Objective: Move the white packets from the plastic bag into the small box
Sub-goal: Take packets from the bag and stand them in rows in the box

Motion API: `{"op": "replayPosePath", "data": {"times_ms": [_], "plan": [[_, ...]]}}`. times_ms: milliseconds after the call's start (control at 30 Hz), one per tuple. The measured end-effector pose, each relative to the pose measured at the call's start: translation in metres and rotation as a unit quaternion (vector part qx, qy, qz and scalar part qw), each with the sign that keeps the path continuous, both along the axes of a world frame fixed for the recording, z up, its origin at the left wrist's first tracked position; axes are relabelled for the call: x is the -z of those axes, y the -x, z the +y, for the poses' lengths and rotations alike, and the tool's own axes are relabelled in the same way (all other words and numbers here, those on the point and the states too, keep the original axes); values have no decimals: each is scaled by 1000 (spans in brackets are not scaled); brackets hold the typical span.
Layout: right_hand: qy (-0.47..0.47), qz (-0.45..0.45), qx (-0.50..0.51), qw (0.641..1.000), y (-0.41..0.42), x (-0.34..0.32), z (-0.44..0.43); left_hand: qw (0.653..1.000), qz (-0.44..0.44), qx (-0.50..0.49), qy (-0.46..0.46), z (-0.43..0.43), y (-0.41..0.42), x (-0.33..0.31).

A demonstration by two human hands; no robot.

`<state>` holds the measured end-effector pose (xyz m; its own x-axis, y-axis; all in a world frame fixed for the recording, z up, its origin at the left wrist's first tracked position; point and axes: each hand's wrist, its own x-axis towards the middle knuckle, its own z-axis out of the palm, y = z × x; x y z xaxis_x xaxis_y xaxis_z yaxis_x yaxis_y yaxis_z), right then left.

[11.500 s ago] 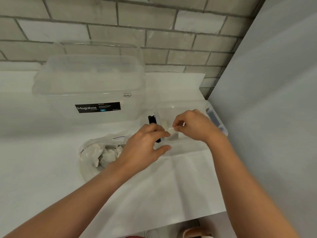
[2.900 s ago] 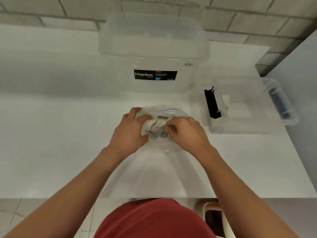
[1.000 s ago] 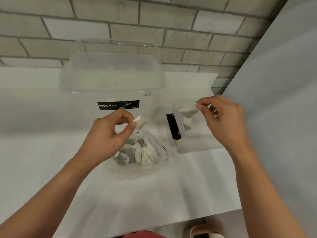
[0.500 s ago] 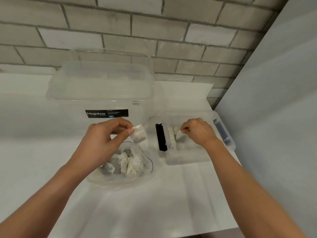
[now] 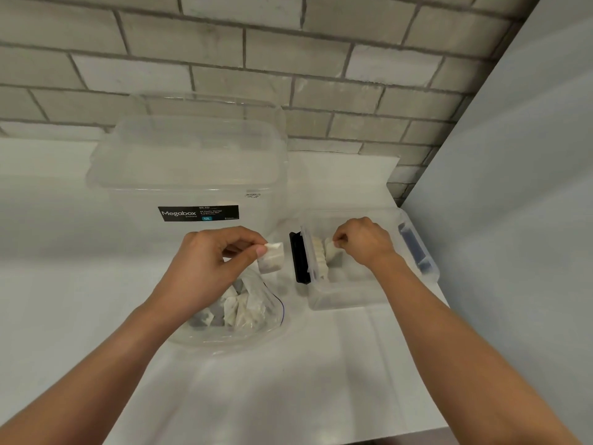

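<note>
Head view: the left hand (image 5: 218, 268) hovers above the plastic bag (image 5: 256, 335), its thumb and forefinger pinching one white packet (image 5: 272, 256) by its left edge. The packet hangs clear of the bag, out past the fingertips on the side of the small box (image 5: 346, 298), and does not touch the box. The bag lies open on the counter (image 5: 288, 387) about midway along its width, just in front of the large clear tub (image 5: 192, 175). A heap of loose packets (image 5: 239, 311) shows inside the bag, partly under the left wrist.

The small box stands just right of the bag, near the counter's right edge, with a black latch (image 5: 298, 258) on its left end and a blue latch (image 5: 414, 248) on its right end. The right hand (image 5: 364, 244) reaches down inside the box, fingers curled and pinching a second packet (image 5: 332, 252) at its top. That packet stands upright beside a row of packets (image 5: 317, 258) lined along the box's left wall.

The tub bears a black Megabox label and stands toward the counter's far edge, before the brick wall (image 5: 256, 59). A grey panel (image 5: 513, 187) rises along the counter's right edge.
</note>
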<state>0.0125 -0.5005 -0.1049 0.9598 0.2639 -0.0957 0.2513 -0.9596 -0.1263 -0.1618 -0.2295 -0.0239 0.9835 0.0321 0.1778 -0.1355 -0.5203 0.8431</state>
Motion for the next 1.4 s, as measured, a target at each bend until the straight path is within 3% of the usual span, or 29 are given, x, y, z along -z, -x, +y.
{"op": "replayPosePath", "data": {"times_ms": [200, 400, 500, 700, 967, 1100, 1233, 1400], "plan": [[-21, 7, 8, 1000, 7, -9, -3, 1000, -2, 14, -6, -6, -7, 7], [-267, -106, 45, 957, 55, -65, -1, 998, -22, 41, -43, -11, -21, 10], [-341, -76, -18, 937, 95, -99, 11, 995, -48, 64, -67, -19, -30, 6], [-257, -49, -106, 959, 123, -113, 13, 985, -86, 104, -105, -43, -41, 1], [-154, -77, -89, 981, 104, -105, -3, 987, -77, 101, -97, -68, -56, 10], [-123, -109, -31, 986, 76, -89, -16, 978, -46, 101, -177, -67, -53, 17], [-118, -15, 1, 993, 46, -64, -30, 948, -1, 138, -287, -67, -38, 26], [-86, 132, -51, 986, 22, -33, -27, 944, -13, 121, -307, -72, -34, 35]]}}
